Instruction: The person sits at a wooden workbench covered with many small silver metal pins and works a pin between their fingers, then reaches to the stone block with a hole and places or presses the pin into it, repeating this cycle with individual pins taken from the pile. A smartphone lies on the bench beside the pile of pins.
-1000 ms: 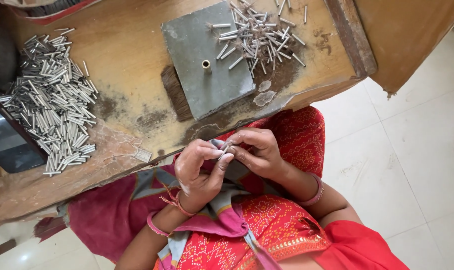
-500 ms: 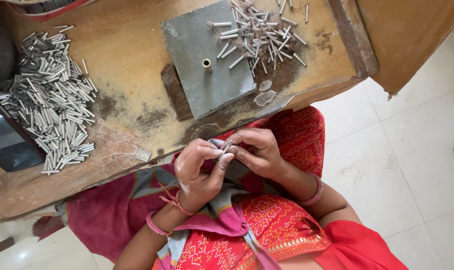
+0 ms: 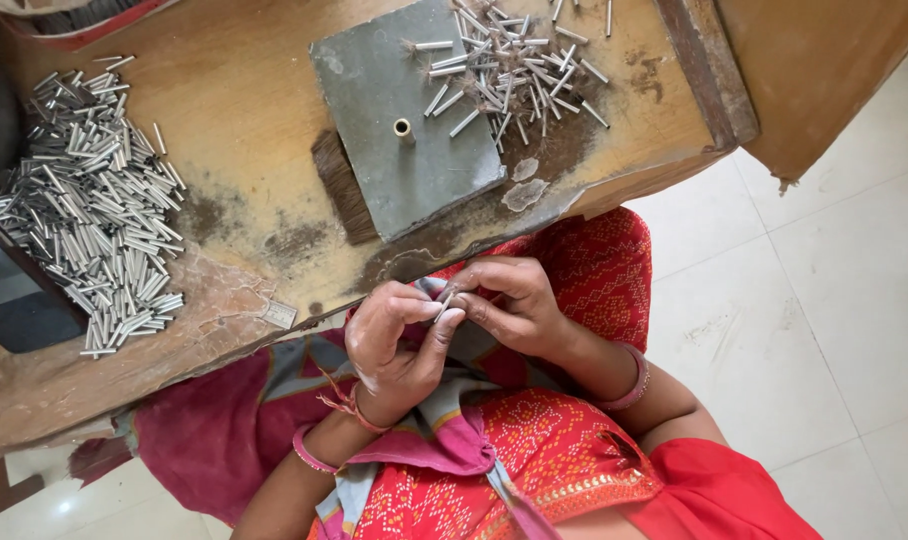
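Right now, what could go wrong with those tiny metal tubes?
The small tube pinched between the left hand and right hand sits over the lap, off the workbench; if it slips, it may fall into the cloth. The big tube pile lies near the bench edge, so a bump could roll some off.

Little moves over this second. We see the left hand and right hand slide a touch to the right in the view and sit slightly closer together over the lap. The small metal tube pinched between them now tilts a bit more upright than before.
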